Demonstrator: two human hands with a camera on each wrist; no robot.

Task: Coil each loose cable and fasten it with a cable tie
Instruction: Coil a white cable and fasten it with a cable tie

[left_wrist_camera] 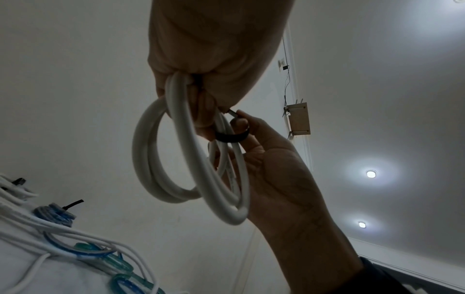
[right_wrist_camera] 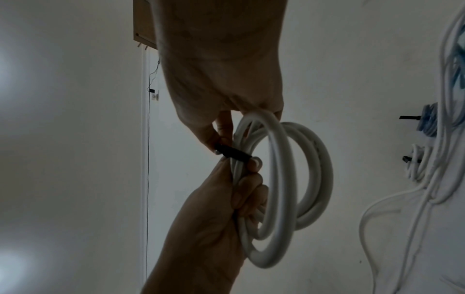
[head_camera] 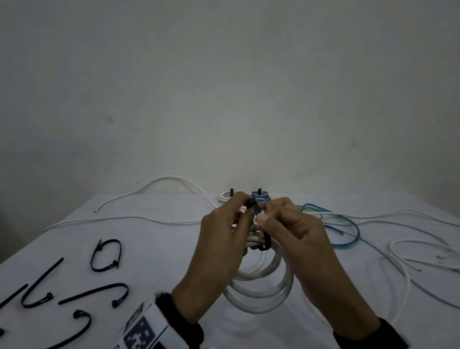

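Both hands up over surface (head_camera: 142, 236) w/ white cable coil (head_camera: 260, 289) between them. Left hand (head_camera: 220, 242) grips coil, fingertips pinching black cable tie (head_camera: 262, 228) head; right hand (head_camera: 294, 238) pinches tie strap, looped round coil. Spare ties (head_camera: 105, 256) lie left; loose cables (head_camera: 418, 235) right.

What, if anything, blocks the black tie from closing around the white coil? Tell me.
Nothing visible does. The black cable tie already loops the white coil, held up by the left hand; the right hand pinches its strap beside the head.
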